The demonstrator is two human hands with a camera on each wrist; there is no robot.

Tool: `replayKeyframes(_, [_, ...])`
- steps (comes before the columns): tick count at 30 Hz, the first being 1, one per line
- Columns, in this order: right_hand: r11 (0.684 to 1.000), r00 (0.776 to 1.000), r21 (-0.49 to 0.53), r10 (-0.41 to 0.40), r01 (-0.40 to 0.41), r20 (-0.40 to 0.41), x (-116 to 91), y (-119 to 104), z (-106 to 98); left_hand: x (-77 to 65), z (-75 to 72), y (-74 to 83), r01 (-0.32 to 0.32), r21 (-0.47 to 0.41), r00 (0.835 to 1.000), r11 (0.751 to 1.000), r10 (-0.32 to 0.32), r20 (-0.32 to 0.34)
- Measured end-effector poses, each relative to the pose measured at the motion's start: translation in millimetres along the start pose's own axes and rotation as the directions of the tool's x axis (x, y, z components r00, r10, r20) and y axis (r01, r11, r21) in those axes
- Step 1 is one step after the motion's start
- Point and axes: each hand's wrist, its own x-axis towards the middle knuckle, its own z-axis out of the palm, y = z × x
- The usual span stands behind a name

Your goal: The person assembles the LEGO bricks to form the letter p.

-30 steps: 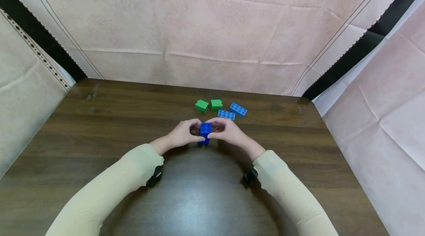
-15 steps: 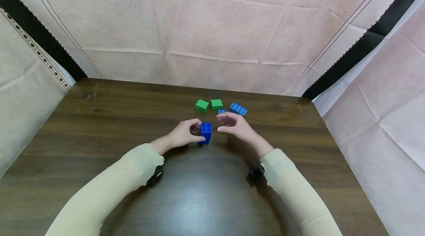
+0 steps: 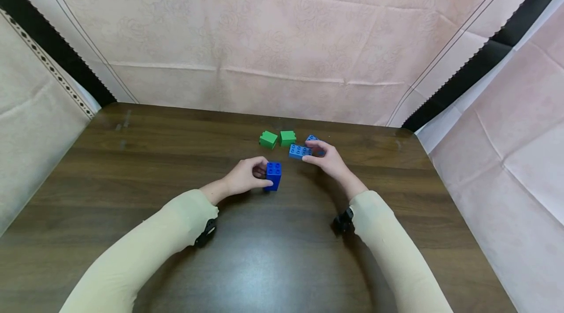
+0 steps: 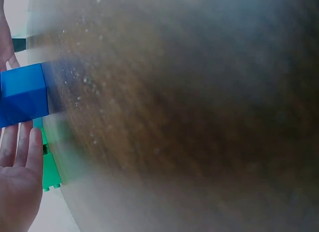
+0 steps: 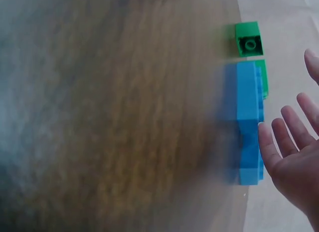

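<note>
My left hand (image 3: 243, 176) pinches a tall dark blue building brick (image 3: 273, 176) between thumb and fingers. It stands upright on the table, studs on top; in the left wrist view its blue side (image 4: 25, 92) shows at the left edge. My right hand (image 3: 328, 158) is over two light blue building bricks, with thumb and fingers apart. The nearer light blue brick (image 3: 300, 151) lies just left of the fingertips, while the hand partly covers the farther one (image 3: 312, 137). In the right wrist view, the loose fingers (image 5: 269, 147) appear beside the light blue bricks (image 5: 247, 97).
Two green bricks, a left one (image 3: 268, 139) and a right one (image 3: 288, 138), lie behind the dark blue brick. The brown wooden table (image 3: 176, 141) ends at a pale cloth screen (image 3: 264, 48) at the back.
My right hand has let go of the dark blue brick and moved right and away from me, over the light blue bricks. The left hand has kept its place.
</note>
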Motion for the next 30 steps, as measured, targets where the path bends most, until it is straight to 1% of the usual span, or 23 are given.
replayKeyframes(8, [0.997, 0.998, -0.055, 0.06, -0.06, 0.002, 8, 11, -2, 0.3, -0.4, 0.5, 0.003, 0.005, 1.0, 1.0, -0.003, 0.003])
replayKeyframes(11, [0.994, 0.998, -0.087, 0.065, -0.065, 0.005, 10, 13, -2, 0.0, -0.4, 1.0, 0.003, 0.006, 1.0, 1.0, -0.003, 0.002])
replayKeyframes(16, [0.987, 0.999, -0.156, 0.049, -0.046, 0.015, 11, 16, 1, -0.7, 0.0, 0.9, 0.006, 0.003, 1.0, 1.0, -0.006, 0.004])
replayKeyframes(22, [0.971, 0.998, -0.239, 0.033, -0.019, 0.054, 12, 15, 7, -1.3, 0.2, 1.5, 0.012, 0.0, 1.0, 1.0, -0.012, 0.005])
replayKeyframes(26, [0.964, 0.997, -0.267, 0.024, -0.003, 0.073, 15, 12, 11, -1.4, 0.1, 2.7, 0.011, -0.009, 1.0, 1.0, -0.011, 0.005])
replayKeyframes(30, [0.958, 0.997, -0.288, 0.027, -0.007, 0.066, 19, 10, 14, -1.1, 0.0, 2.5, 0.008, -0.004, 1.0, 1.0, -0.008, 0.007])
